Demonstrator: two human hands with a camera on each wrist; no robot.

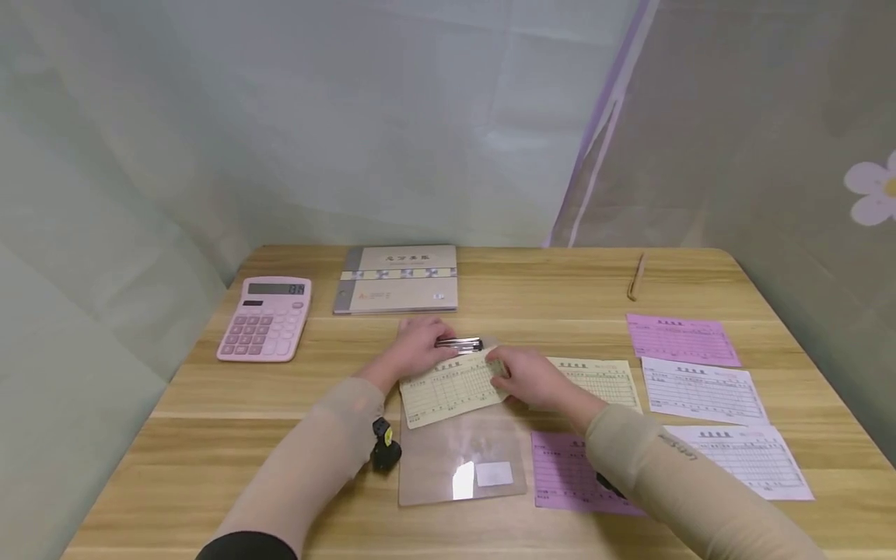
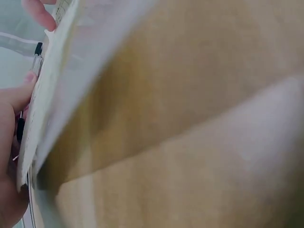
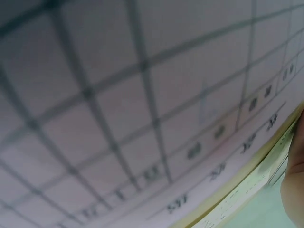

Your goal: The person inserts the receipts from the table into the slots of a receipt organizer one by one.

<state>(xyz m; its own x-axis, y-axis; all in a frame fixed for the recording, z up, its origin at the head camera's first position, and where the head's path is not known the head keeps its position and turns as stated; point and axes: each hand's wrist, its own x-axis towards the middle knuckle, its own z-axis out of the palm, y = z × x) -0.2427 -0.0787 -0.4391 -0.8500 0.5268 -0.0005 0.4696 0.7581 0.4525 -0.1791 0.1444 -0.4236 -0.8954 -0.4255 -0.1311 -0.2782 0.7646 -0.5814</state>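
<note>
A clear clipboard (image 1: 448,470) lies on the wooden table, its metal clip (image 1: 462,344) at the far end. My left hand (image 1: 418,348) holds that clip, fingers over it and thumb on the near side, as the thumb (image 2: 21,95) shows in the left wrist view. A pale yellow printed form (image 1: 448,391) lies tilted over the upper clipboard, its top edge near the clip. By its upper right corner my right hand (image 1: 528,377) pinches this form. Another yellow form (image 1: 609,381) lies right of the clipboard, partly hidden by the right hand and forearm.
Purple forms (image 1: 560,470) (image 1: 682,340) and white forms (image 1: 703,390) (image 1: 756,460) are spread at the right, some under the right sleeve. A pink calculator (image 1: 266,319) stands at the left, a grey-beige account book (image 1: 397,281) at the back. Back right lies a slim pen-like stick (image 1: 637,277).
</note>
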